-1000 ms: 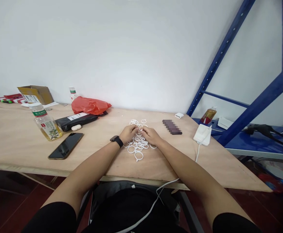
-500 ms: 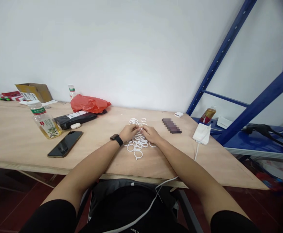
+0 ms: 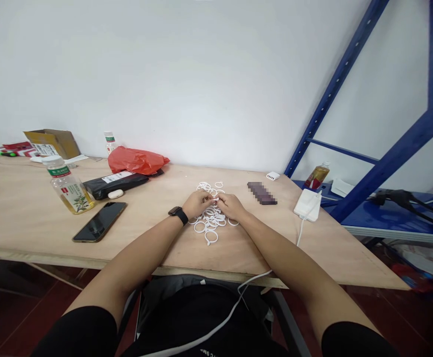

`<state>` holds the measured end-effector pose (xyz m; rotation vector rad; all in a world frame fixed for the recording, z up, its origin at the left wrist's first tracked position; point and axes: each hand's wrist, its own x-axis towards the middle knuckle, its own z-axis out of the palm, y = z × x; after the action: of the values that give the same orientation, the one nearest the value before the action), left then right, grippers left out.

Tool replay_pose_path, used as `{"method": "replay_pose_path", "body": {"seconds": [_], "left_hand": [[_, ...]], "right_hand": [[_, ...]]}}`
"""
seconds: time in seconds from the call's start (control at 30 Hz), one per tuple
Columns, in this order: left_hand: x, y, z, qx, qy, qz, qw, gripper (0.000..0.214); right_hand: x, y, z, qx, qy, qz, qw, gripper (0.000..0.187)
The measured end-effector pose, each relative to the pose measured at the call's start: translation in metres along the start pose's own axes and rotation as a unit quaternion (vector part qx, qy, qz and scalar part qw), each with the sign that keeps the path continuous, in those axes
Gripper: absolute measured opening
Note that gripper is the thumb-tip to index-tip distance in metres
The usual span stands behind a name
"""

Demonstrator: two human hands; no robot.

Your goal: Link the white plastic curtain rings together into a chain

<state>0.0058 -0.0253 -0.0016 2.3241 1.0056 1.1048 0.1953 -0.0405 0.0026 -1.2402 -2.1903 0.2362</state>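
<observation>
My left hand [image 3: 197, 204], with a dark watch on its wrist, and my right hand [image 3: 232, 206] meet over a loose pile of white plastic rings [image 3: 212, 218]. Both have their fingertips pinched together on a small white ring [image 3: 215, 199], most of it hidden behind the fingers. Rings with small eyelets lie flat and overlapping below and between the hands. One ring with its eyelet [image 3: 208, 243] towards me lies nearest the table's front edge. A few more show just beyond my fingers.
Left on the wooden table [image 3: 135, 248] are a phone [image 3: 99, 222], a drink bottle [image 3: 68, 186], a black package [image 3: 116, 184], a white case [image 3: 115, 194] and a red bag [image 3: 138, 160]. A blurred dark object [image 3: 262, 193] and a white power bank [image 3: 307, 205] with a cable lie right, near a blue rack [image 3: 335, 94].
My fingertips have shifted slightly around the small white ring, the left fingers lifting a little. The view has tilted slightly; the pile and the other objects stay in place.
</observation>
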Motion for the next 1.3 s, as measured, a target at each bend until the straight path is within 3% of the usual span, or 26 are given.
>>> {"method": "replay_pose_path", "body": {"seconds": [0.27,0.47,0.6,0.67,0.73,0.9,1.03,1.17,1.3], "left_hand": [[-0.002,0.004,0.005,-0.045,-0.047,-0.018,0.998,0.028],[0.002,-0.008,0.0,-0.007,0.029,-0.103,0.994,0.026],[0.003,-0.022,-0.003,0.023,0.065,-0.143,0.987,0.034],[0.003,-0.026,-0.003,0.022,0.058,-0.152,0.986,0.053],[0.003,-0.027,0.0,0.017,0.037,-0.151,0.988,0.059],[0.003,-0.026,0.004,0.029,-0.014,-0.116,0.993,0.036],[0.002,-0.027,0.005,0.049,-0.044,-0.108,0.992,0.029],[0.001,-0.024,0.005,0.048,-0.046,-0.1,0.993,0.027],[0.001,-0.018,0.004,0.024,-0.053,-0.09,0.994,0.026]], "right_hand": [[0.0,0.004,0.001,0.036,0.027,0.002,0.999,0.029],[0.003,0.01,0.002,0.056,0.091,-0.013,0.994,0.045],[0.005,0.018,0.001,0.0,0.031,-0.033,0.999,0.033],[0.005,0.02,0.0,-0.021,-0.022,-0.045,0.999,0.032],[0.005,0.021,-0.002,-0.034,-0.053,-0.058,0.996,0.03],[0.004,0.02,-0.008,-0.043,-0.062,-0.056,0.996,0.025],[0.001,0.02,-0.012,-0.015,-0.103,-0.06,0.993,0.027],[0.0,0.019,-0.012,-0.013,-0.1,-0.088,0.991,0.016],[0.003,0.019,-0.012,-0.03,-0.045,-0.071,0.996,0.006]]}}
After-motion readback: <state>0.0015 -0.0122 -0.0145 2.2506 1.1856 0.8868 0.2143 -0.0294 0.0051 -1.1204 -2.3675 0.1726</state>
